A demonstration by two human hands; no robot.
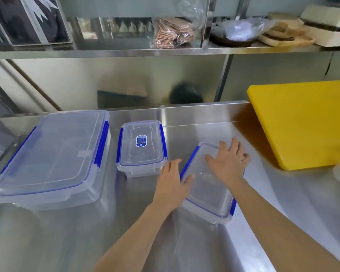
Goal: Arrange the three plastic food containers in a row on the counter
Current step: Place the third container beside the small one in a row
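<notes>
Your two bare forearms reach in over the steel counter [194, 118]. Under your right hand [228, 164] lies the medium container [210, 190], turned askew; those fingers are spread flat on the far end of its lid. Your left hand [172, 182] rests against its left edge, thumb on the lid's rim, fingers loosely together and extended. Just beyond your left fingertips stands the small container [141, 147], with the large container [51, 157] beside it at left. At right a yellow cutting board [306, 122] leans, apart from your hands.
</notes>
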